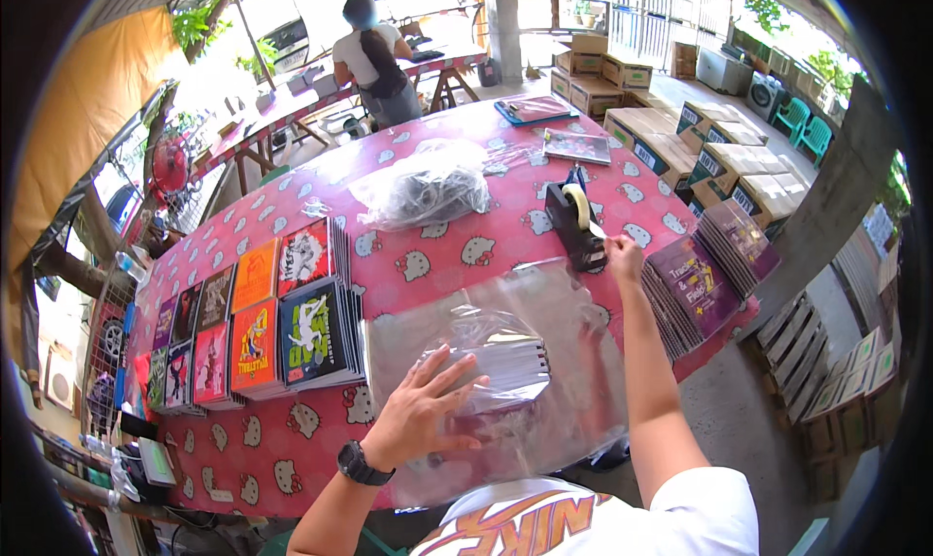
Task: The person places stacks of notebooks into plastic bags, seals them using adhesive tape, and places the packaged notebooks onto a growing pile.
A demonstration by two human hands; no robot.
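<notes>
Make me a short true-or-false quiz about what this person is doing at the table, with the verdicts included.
1. The left hand rests, fingers spread, on clear plastic by a wrapped notebook stack. True.

2. The right hand is lifting a purple notebook. False: the right hand is at the near end of a black tape dispenser.

3. Stacks of purple notebooks lie to the right of the right forearm. True.

4. The watch is on the right wrist. False: the black watch is on the left one.

5. The tablecloth is pink with white cat heads. True.
</notes>
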